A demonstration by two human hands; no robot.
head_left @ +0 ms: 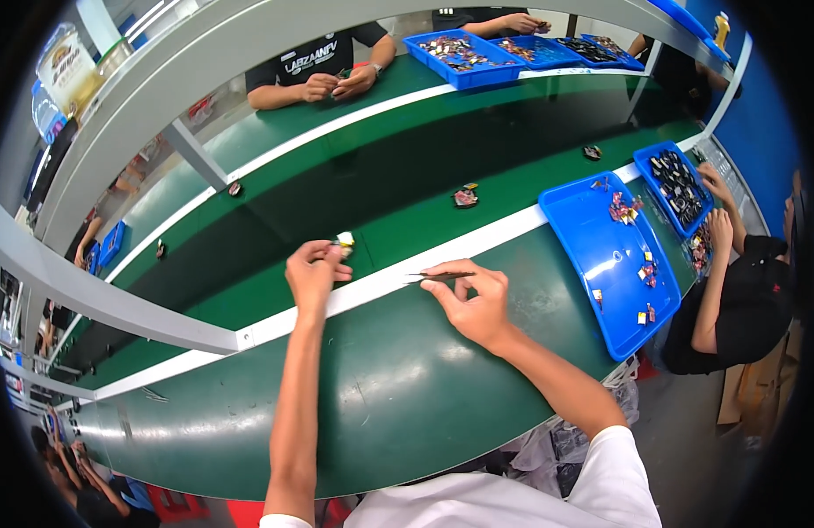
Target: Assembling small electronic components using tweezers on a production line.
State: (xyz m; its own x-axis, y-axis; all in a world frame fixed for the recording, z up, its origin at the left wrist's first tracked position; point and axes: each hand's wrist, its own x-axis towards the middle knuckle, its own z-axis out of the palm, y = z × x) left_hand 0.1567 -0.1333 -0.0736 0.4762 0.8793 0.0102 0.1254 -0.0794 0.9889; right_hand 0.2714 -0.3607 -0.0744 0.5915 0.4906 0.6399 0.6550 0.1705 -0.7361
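My left hand [312, 275] reaches over the green belt with its fingers bent. At its fingertips is a small electronic part [344, 240] with a white and yellow piece, partly hidden by the fingers. My right hand [479, 304] pinches a pair of dark tweezers [449, 276], whose tips point left toward my left hand. The tweezers are above the white rail [389, 280] between the belt and my green worktop [398, 378]. Further along the belt lies a small dark and reddish part cluster [465, 197].
A blue tray [565, 255] with several small parts stands on my right. Beyond it, another blue tray [674, 189] holds dark parts beside a co-worker's arms [719, 246]. Across the belt, a person's hands [337, 85] handle something small. A grey shelf frame [174, 327] arches at left.
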